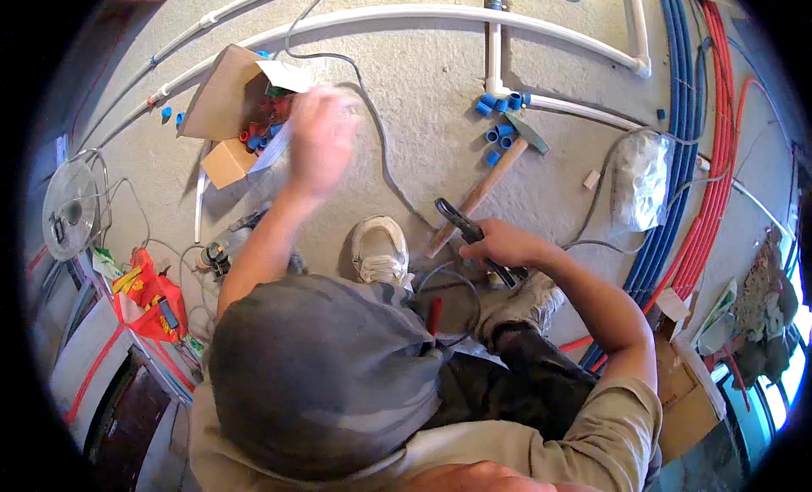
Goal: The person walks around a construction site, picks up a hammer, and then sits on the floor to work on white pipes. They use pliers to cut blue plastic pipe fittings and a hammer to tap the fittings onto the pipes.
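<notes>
My left hand (321, 141) is smeared by motion beside an open cardboard box (222, 90); its fingers do not show clearly, nor whether they hold anything. Red and blue pipe fittings (269, 124) lie inside the box. My right hand (507, 242) is closed around a black hand tool (457, 218) with a curved end, its exact kind unclear, above the floor near my shoe. Just beyond it a wooden-handled hammer (486, 187) lies on the concrete. Several loose blue pipe fittings (499, 135) sit by the hammer's head.
White pipes (381, 18) cross the floor at the back. Blue pipes (677, 153) and red pipes (715, 179) run along the right, beside a clear plastic bag (639, 183). A grey cable (368, 94) winds across the middle. At left are a fan (71, 208), power tool (222, 248) and red bag (150, 302).
</notes>
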